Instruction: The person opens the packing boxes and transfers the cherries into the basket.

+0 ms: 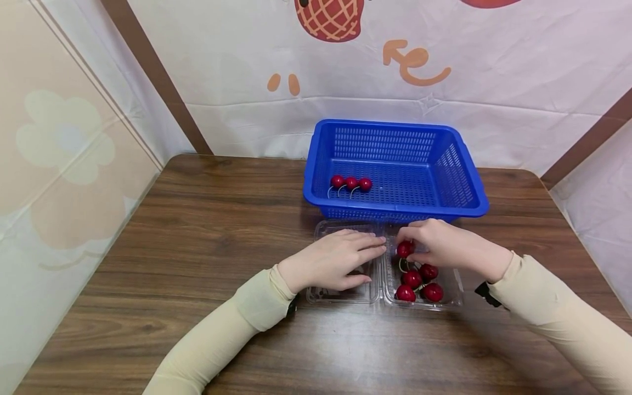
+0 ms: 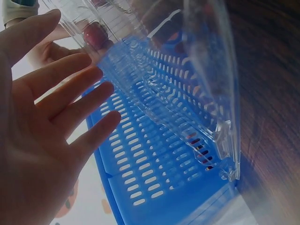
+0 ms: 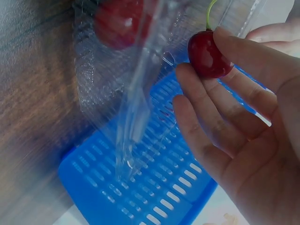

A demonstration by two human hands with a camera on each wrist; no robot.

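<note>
Apparently the step in hand is the handling of a single cherry (image 3: 210, 55): the right hand (image 1: 439, 241) pinches it between thumb and fingertips, its other fingers loosely extended, over the cherry side of the clear box (image 1: 422, 306). Whether it is being lifted out or set down, I cannot tell. Just below that hand, towards the person, four more cherries (image 1: 411, 280) lie in the box. Across from it, the left hand (image 1: 340, 260) is spread flat above the lid (image 1: 362, 296), fingers apart and holding nothing; contact is unclear. Beyond both hands stands the blue basket (image 1: 385, 144), with three cherries (image 1: 351, 183) in a row. Next, I judge, a light, sure pinch is called for, with the stem kept clear of its neighbours
</note>
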